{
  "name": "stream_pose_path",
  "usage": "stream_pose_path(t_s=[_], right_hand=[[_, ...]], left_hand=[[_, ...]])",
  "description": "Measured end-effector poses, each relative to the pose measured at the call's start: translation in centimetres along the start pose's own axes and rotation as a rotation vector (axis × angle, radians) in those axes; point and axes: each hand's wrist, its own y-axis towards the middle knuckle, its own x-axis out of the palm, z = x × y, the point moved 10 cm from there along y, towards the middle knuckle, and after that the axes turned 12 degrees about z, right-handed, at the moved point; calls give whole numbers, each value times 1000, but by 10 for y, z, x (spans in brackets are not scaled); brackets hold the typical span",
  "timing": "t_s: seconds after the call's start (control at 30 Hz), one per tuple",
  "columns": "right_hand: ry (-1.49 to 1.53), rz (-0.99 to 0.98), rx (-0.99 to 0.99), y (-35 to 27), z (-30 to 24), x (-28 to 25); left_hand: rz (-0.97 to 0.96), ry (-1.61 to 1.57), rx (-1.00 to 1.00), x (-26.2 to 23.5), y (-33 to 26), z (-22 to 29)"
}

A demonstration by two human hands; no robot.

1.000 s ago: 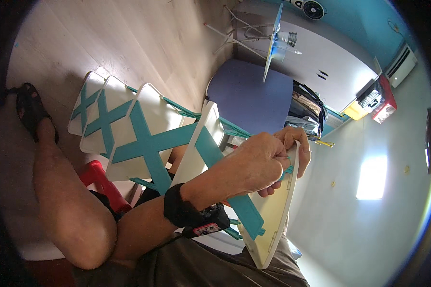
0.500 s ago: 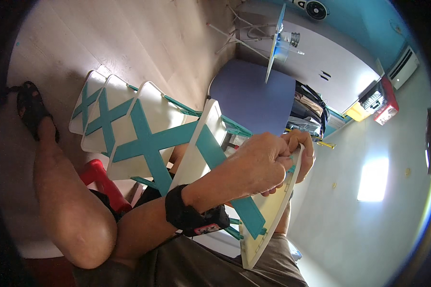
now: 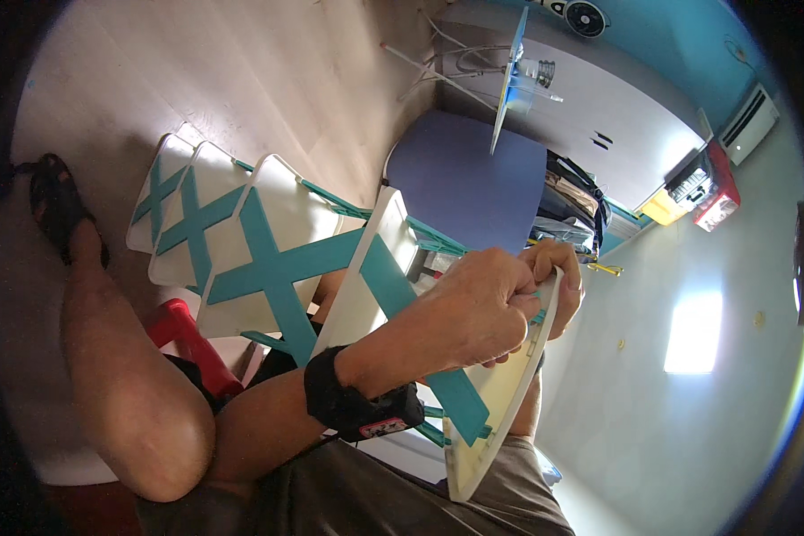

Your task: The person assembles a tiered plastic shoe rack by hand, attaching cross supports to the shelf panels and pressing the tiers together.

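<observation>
Both hands grip a white panel (image 3: 500, 393) edge-on at centre frame.
The left hand (image 3: 473, 308) and right hand (image 3: 558, 286) clasp its top edge; four white panels with teal crosses (image 3: 277, 268) fan out left.

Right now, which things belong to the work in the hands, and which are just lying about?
In hand: left hand, right hand, cream panel, linked white-and-teal panels.
Lying about: red stool, blue round table, fan, clothes rack.
</observation>
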Motion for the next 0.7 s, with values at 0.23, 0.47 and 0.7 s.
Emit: stream_pose_path(t_s=[0.23, 0.47, 0.7], right_hand=[[52, -13, -65, -1, 2, -5], [243, -98, -50, 0, 0, 15], [335, -174, 15, 1, 3, 10]], left_hand=[[3, 0, -3, 1, -1, 4], [-24, -49, -45, 3, 0, -4], [-78, -78, -104, 4, -3, -2]])
